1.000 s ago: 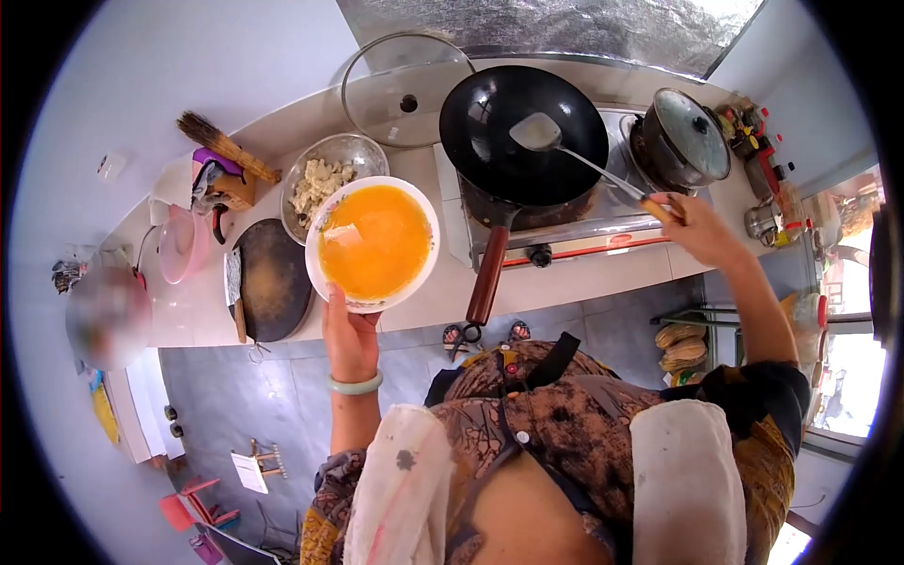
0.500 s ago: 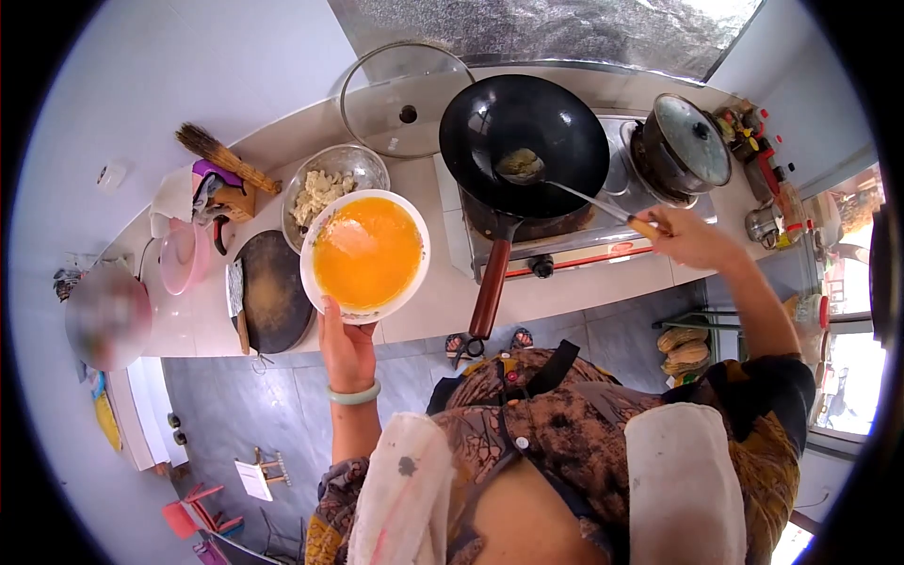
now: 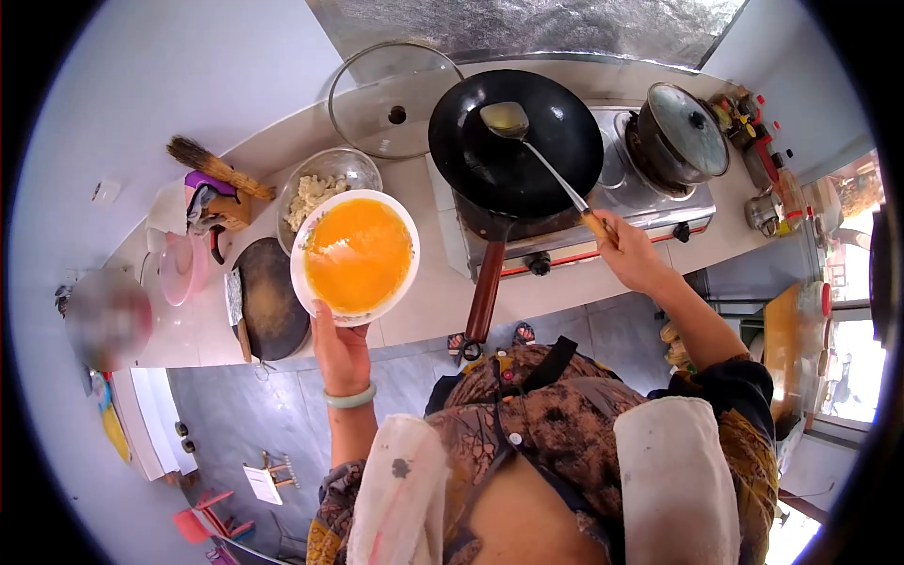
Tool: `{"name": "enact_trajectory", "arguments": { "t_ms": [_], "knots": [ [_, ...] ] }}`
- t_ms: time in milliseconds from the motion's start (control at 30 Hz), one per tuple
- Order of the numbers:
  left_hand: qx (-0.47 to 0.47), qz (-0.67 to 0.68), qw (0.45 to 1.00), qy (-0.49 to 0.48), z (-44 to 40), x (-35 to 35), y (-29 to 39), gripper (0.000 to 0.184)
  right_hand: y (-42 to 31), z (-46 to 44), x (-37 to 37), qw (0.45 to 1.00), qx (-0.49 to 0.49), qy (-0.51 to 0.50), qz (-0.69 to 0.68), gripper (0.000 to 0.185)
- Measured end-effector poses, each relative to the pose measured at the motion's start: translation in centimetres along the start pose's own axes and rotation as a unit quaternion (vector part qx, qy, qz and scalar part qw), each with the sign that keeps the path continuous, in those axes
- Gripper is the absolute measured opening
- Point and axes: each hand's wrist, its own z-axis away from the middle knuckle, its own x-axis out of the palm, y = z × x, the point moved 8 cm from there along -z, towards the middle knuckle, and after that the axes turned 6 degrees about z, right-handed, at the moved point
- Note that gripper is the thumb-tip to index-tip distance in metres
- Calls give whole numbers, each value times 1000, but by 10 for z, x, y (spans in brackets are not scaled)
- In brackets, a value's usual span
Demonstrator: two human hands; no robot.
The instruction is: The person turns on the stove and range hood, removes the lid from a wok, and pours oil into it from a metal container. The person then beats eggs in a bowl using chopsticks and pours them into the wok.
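A white bowl of beaten egg point(image 3: 361, 256) is held up over the counter's front edge by my left hand point(image 3: 340, 358), thumb on the rim and fingers beneath. My right hand point(image 3: 629, 252) is wrapped round the wooden handle of a ladle point(image 3: 557, 174). Its metal head lies inside the black wok point(image 3: 471, 169), toward the far side. The wok sits on the gas stove point(image 3: 556, 247), and its wooden handle points toward me. Just behind the egg bowl, a metal bowl point(image 3: 350, 166) holds pale, lumpy pieces, partly hidden by the egg bowl.
A glass lid point(image 3: 391, 85) leans on the wall behind the wok. A lidded pot point(image 3: 683, 137) stands on the right burner. At left are a round dark board point(image 3: 271, 301) with a knife, a pink container point(image 3: 183, 266) and a straw brush point(image 3: 221, 168). Bottles line the right corner.
My right hand has moved left and nearer to me with the ladle. The ladle's head has gone from the wok's middle to its far side. The egg bowl stays nearly in place.
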Motion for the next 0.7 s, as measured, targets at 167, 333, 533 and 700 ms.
{"name": "enact_trajectory", "arguments": {
  "t_ms": [167, 333, 533, 700],
  "knots": [
    [-3, -1, 1000, -2, -5, 2, 0, 42, 19, 26, -18, 993, 67, 0, -93, 39],
    [-4, -1, 1000, -6, -9, 5, 0, 43, 3, 85, -48, 963, 174, -33, -205, 39],
    [-9, -6, 1000, -13, -14, 3, -2, 44, -28, 106, -69, 942, 187, -122, -250, 39],
    [-10, -7, 1000, -23, -14, 8, -3, 44, -35, 89, -70, 956, 155, -153, -195, 39]
  ]
}}
